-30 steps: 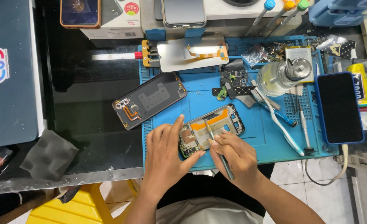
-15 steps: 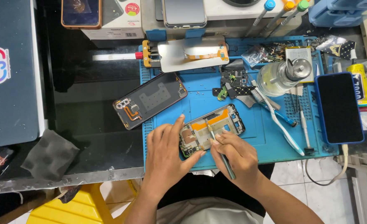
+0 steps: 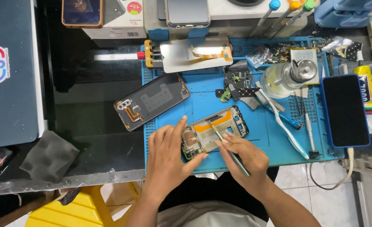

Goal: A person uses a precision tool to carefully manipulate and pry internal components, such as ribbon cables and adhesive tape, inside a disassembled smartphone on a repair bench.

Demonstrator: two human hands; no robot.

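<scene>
Your left hand lies flat on the blue mat, fingers spread, with the thumb and forefinger pressing the near end of the opened phone frame to steady it. It is a brace more than a closed grip. Your right hand is pinched shut around a thin metal tool, held like a pen, with its tip resting on the orange patch inside the frame.

The phone frame sits near the middle of the mat, tilted, directly at 12 o'clock from your hands. At 10 o'clock from it lies the dark back cover, inner side up, half on the mat and half on the black table. At 12 o'clock, far across the mat, a screen panel lies clamped. A clear bottle stands at 2 o'clock, with a white toothbrush slanting just below it. A dark phone in a blue case lies at 3 o'clock on the mat's edge. A grey cloth sits at 9 o'clock, well apart.
</scene>
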